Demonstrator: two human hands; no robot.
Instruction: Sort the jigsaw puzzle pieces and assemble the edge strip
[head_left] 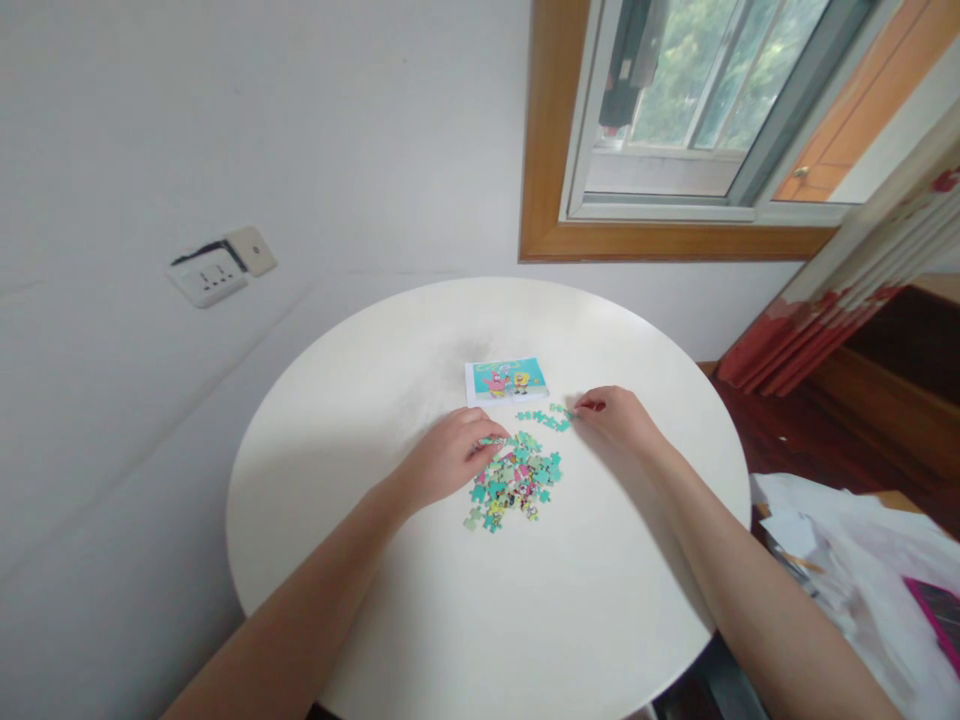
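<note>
A heap of jigsaw puzzle pieces (517, 482), mostly turquoise with some pink and yellow, lies loose on the white round table (480, 620). At the heap's upper left edge, my left hand (448, 458) is closed with its fingers curled around a puzzle piece (491, 440). My right hand (616, 418) pinches at the right end of a small group of turquoise pieces (551, 421), its fingertips on a puzzle piece that they mostly cover. Just beyond both hands lies a picture card (508, 380) with a pink and a yellow cartoon figure on turquoise.
Behind the table stand a white wall (360, 130) with a socket (208, 276) and a wood-framed window (551, 238). A red and cream curtain (817, 325) hangs at the right. Papers and plastic bags (862, 570) are piled beside the table's right edge.
</note>
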